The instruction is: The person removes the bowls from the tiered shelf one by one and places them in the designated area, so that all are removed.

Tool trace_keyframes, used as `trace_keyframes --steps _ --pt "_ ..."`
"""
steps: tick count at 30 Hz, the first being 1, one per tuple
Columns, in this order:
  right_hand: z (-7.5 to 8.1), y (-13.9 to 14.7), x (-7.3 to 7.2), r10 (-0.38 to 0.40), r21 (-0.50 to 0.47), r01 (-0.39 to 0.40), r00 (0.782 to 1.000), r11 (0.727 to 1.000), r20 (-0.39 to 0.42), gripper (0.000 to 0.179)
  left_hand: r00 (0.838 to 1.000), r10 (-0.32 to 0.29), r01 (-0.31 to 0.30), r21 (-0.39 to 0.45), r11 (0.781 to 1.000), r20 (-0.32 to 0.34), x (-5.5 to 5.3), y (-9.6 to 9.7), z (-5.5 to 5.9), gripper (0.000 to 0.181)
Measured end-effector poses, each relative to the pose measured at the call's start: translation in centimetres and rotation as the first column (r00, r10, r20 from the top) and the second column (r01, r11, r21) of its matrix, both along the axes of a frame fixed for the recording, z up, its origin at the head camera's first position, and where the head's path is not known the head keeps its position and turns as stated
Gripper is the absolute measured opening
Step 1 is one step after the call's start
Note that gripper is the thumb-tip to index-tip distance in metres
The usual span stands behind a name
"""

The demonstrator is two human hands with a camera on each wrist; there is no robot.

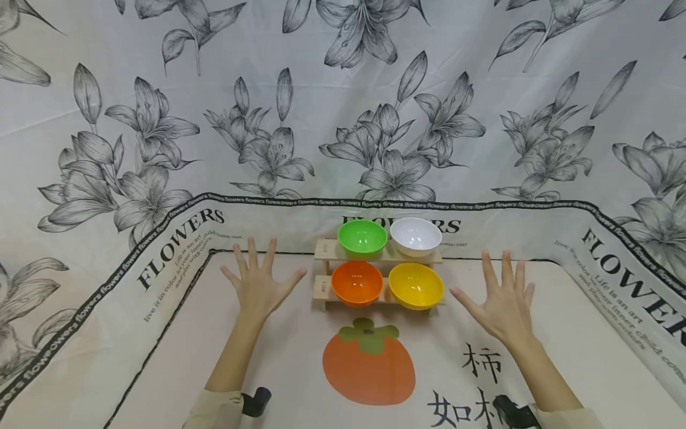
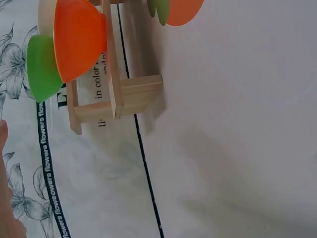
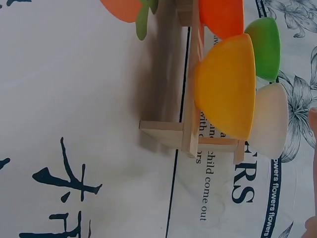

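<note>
A two-step wooden rack (image 1: 323,288) carries bowls on both levels. On its upper step sit a green bowl (image 1: 362,238) at left and a white bowl (image 1: 416,236) at right. The lower step holds an orange bowl (image 1: 357,283) and a yellow bowl (image 1: 416,286). My left hand (image 1: 261,286) is spread wide to the left of the rack, apart from it and holding nothing. To the right of the yellow bowl, my right hand (image 1: 502,301) is spread the same way, also touching no bowl. Each wrist view shows only a sliver of its hand.
A pale cloth with a printed persimmon (image 1: 368,369) and dark written characters (image 1: 482,362) covers the surface in front of the rack. Behind it rises a flower-printed backdrop (image 1: 300,226) with a black border line. Dark straps with small devices sit at both wrists.
</note>
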State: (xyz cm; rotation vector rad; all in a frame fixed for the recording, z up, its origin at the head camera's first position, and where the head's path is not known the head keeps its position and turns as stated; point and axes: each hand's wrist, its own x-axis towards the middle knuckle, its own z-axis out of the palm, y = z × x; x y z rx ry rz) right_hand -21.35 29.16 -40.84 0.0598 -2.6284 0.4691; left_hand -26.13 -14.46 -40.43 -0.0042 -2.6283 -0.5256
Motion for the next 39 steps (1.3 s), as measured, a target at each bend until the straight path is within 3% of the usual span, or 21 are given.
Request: trace_keyframes --steps 9,14,18,27,33,36,38,39 --pt "0.0 -1.1 -0.5 0.17 -0.127 -0.167 0.985 0.978 0.016 0.095 1.0 -0.018 0.018 0.011 1.0 -0.004 0.0 0.2 -0.1 0.091" --pt "-0.3 -1.7 -1.0 0.277 -0.208 -0.263 0.96 0.942 0.042 0.096 0.998 -0.058 0.057 0.031 0.998 0.021 -0.2 0.4 -0.5 0.089" --pt "-1.1 -2.1 -1.5 0.34 -0.269 -0.316 0.939 0.91 0.045 0.095 0.995 -0.093 0.091 0.055 0.994 0.025 -0.3 0.8 -1.4 0.086" --pt "-3.1 -2.7 -2.2 0.391 -0.331 -0.355 0.919 0.875 0.049 0.087 0.986 -0.156 0.148 0.145 0.978 0.051 -0.9 2.2 -4.2 0.079" --pt "-3.4 -3.5 -2.4 0.389 -0.412 -0.314 0.915 0.855 0.111 0.086 0.973 -0.204 0.171 0.259 0.951 0.106 -1.3 3.1 -5.7 0.074" --pt "-3.6 -3.9 -2.6 0.384 -0.441 -0.288 0.912 0.85 0.145 0.085 0.965 -0.244 0.204 0.309 0.929 0.095 -1.7 3.4 -6.6 0.071" --pt "-3.8 -4.1 -2.7 0.378 -0.452 -0.273 0.912 0.849 0.16 0.085 0.956 -0.288 0.248 0.369 0.896 0.055 -2.2 3.6 -7.2 0.067" --pt "-3.9 -4.2 -2.7 0.377 -0.459 -0.268 0.912 0.847 0.163 0.084 0.948 -0.316 0.281 0.408 0.869 0.019 -2.4 3.7 -7.5 0.063"
